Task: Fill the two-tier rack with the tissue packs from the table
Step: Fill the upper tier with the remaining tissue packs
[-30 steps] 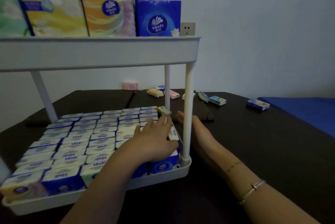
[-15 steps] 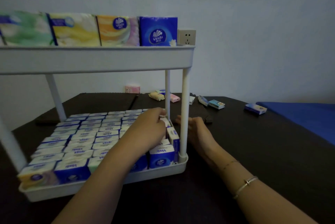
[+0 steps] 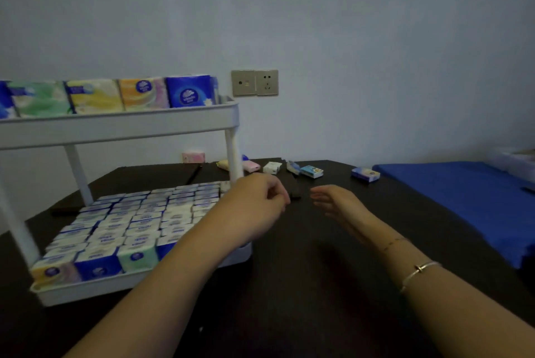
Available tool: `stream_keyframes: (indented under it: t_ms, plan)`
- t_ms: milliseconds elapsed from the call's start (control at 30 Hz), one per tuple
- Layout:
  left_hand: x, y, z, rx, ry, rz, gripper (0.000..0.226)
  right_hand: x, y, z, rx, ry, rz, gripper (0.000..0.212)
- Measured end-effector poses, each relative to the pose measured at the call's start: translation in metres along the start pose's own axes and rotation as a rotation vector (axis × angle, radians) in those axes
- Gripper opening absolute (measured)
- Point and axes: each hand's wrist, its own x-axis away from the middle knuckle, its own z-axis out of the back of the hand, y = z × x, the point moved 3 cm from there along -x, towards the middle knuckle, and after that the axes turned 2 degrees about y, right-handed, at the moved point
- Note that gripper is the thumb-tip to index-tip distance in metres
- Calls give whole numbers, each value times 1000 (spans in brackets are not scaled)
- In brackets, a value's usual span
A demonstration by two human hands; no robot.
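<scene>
While both hands hang above the dark table [image 3: 333, 285], I see my left hand [image 3: 254, 207] just right of the white two-tier rack [image 3: 121, 126], fingers loosely curled and gripping nothing, and my right hand [image 3: 338, 204] beside it with fingers relaxed and spread, also holding nothing. Rows of tissue packs [image 3: 139, 221] crowd the rack's lower tier, and larger packs [image 3: 95, 95] stand upright along the upper one. Loose tissue packs [image 3: 311, 171] lie on the table's far edge by the wall, beyond my hands, near a blue cloth [image 3: 463, 198].
</scene>
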Motion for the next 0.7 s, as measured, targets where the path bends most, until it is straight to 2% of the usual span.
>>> stream_keyframes:
  t_ms: [133,233,333,400,500,567,700]
  plan:
    - [-43,14,-50,-76,-124,35,26,-18,18,40,111,80,32,22]
    - [-83,6,-85,-56,-148,106,18,-39,33,59,237,156,51,22]
    - [-134,-7,-123,45,-88,220,22,-73,51,78,355,209,63,31]
    - [-165,-17,-145,51,-28,237,27,-99,58,89,421,240,78,39]
    - [-192,-37,-176,-167,76,191,42,-131,68,103,533,294,89,51]
    - [-198,-49,-197,-295,69,202,48,-150,80,112,597,343,75,57]
    - [-207,-57,-211,-320,39,206,47,-179,84,130,773,467,140,59]
